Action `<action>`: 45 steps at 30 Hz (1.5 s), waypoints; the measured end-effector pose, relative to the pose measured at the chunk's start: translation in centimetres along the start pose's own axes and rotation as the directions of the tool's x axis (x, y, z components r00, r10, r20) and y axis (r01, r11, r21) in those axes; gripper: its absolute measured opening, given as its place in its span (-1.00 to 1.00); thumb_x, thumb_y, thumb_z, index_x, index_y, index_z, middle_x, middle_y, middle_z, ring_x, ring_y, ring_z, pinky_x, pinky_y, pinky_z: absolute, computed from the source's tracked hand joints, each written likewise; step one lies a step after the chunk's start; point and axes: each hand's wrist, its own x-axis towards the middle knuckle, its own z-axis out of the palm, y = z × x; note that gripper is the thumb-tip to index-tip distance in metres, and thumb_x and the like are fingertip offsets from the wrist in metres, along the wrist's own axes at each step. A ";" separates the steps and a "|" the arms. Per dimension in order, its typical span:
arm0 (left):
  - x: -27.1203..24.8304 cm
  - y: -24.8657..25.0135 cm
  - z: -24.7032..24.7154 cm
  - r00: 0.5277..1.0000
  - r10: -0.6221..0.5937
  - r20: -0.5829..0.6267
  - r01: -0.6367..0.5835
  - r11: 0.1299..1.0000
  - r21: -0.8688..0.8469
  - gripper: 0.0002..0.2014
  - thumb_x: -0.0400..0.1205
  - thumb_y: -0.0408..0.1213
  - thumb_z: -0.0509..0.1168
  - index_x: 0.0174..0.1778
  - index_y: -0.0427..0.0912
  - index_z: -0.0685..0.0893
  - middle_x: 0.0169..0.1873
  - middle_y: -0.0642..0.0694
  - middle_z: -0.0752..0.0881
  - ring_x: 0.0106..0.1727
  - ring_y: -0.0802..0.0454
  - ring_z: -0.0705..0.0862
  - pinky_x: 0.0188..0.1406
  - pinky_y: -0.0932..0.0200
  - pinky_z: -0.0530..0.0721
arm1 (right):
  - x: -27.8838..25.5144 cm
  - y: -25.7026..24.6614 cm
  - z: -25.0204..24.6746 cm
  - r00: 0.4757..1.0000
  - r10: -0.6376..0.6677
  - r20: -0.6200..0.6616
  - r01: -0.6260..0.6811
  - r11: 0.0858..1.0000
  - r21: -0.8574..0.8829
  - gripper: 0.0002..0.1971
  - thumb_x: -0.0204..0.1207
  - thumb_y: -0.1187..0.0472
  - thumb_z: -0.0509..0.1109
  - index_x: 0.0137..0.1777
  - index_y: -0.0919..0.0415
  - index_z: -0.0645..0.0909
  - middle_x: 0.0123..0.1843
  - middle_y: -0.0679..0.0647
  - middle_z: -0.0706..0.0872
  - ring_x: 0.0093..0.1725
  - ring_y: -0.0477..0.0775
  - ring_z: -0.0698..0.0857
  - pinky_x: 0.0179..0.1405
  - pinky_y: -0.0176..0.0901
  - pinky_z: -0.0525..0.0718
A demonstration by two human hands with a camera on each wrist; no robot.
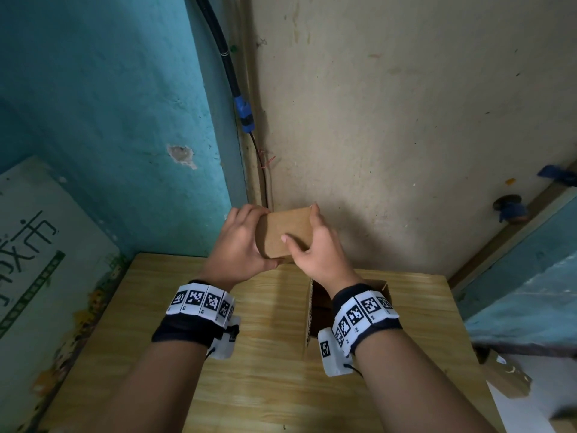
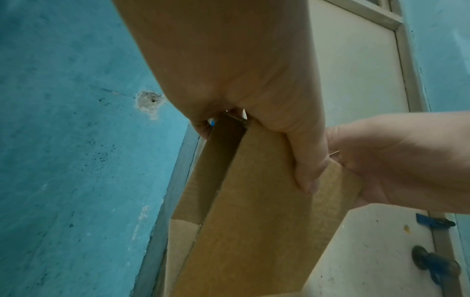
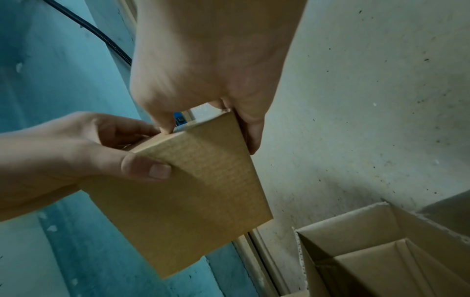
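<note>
1. The left hand (image 1: 240, 242) is gripping the left end of a small cardboard carton (image 1: 285, 232). Its fingers are curling over the far edge and its thumb is pressing along the lower near edge.
2. The right hand (image 1: 315, 248) is gripping the carton's right end. Its thumb is lying on the near face and its fingers are wrapping round the far right corner.
3. Both hands are holding the carton in the air, tilted, above the far edge of the wooden table (image 1: 265, 354). In the left wrist view, two of its panels are standing apart along a fold, with a dark gap showing between them.
4. Bands of black-and-white markers (image 1: 203, 301) are circling both wrists.
5. An open cardboard box (image 1: 309, 307) is sitting on the table under the right wrist. The right wrist view is showing cardboard partitions inside it.
6. Behind the carton, a blue wall (image 1: 109, 104) is meeting a beige wall (image 1: 406, 104). A black cable (image 1: 218, 48) is running down the corner to a blue connector (image 1: 245, 117).
7. A printed board (image 1: 40, 260) is leaning against the blue wall, left of the table.
</note>
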 end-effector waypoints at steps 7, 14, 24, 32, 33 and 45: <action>-0.7 0.5 0.7 1.000 -0.004 -0.004 0.004 1.000 -0.018 -0.01 0.15 0.05 0.71 0.49 -0.23 0.53 0.31 -0.05 0.57 0.32 -0.01 0.45 0.27 0.00 0.58 | -0.6 0.6 0.7 0.999 -0.006 -0.036 0.005 1.000 -0.013 -0.11 0.75 -0.11 0.35 0.85 0.29 -0.04 0.76 0.26 0.33 0.69 0.26 0.41 0.64 0.17 0.51; -1.5 1.3 1.5 1.000 -0.005 -0.025 0.004 0.999 -0.036 -0.03 0.18 0.16 0.64 0.48 -0.20 0.54 0.30 -0.03 0.57 0.31 -0.01 0.47 0.26 -0.05 0.61 | -1.3 0.7 0.9 0.997 0.007 -0.081 -0.011 0.999 -0.052 -0.26 0.82 0.02 0.24 0.84 0.31 0.02 0.76 0.30 0.31 0.67 0.29 0.46 0.58 0.08 0.53; -2.3 2.4 2.0 0.998 0.027 -0.050 -0.028 1.000 -0.005 -0.09 0.20 0.07 0.65 0.45 -0.20 0.54 0.30 -0.01 0.55 0.30 -0.01 0.47 0.26 -0.04 0.62 | -2.5 0.6 0.7 0.987 0.088 -0.134 -0.084 0.996 0.038 -0.06 0.68 -0.14 0.42 0.84 0.30 0.03 0.72 0.23 0.42 0.68 0.22 0.45 0.59 0.11 0.57; -2.7 2.9 2.2 0.998 0.033 -0.058 -0.033 0.999 0.001 -0.09 0.20 0.03 0.67 0.46 -0.19 0.53 0.31 0.00 0.53 0.30 -0.02 0.47 0.27 -0.04 0.60 | -2.9 0.2 0.7 0.971 0.139 -0.194 -0.130 0.990 0.060 -0.08 0.65 -0.19 0.43 0.84 0.23 0.10 0.68 0.20 0.46 0.61 0.23 0.51 0.47 0.11 0.63; -2.7 3.0 2.2 0.998 0.036 -0.056 -0.036 0.999 0.001 -0.09 0.20 0.01 0.67 0.46 -0.19 0.53 0.31 0.00 0.53 0.30 -0.02 0.47 0.27 -0.05 0.60 | -3.0 0.1 0.7 0.969 0.150 -0.196 -0.141 0.988 0.061 -0.07 0.64 -0.20 0.42 0.84 0.21 0.09 0.68 0.19 0.46 0.59 0.23 0.53 0.45 0.13 0.66; -3.6 3.2 2.9 0.998 0.007 -0.065 -0.008 1.000 -0.014 -0.08 0.19 0.00 0.69 0.45 -0.20 0.53 0.31 -0.02 0.54 0.29 -0.03 0.47 0.28 -0.07 0.60 | -3.5 0.1 1.1 0.965 0.118 -0.236 -0.137 0.988 -0.068 -0.17 0.67 -0.16 0.34 0.80 0.27 0.19 0.62 0.24 0.54 0.53 0.30 0.60 0.29 0.20 0.76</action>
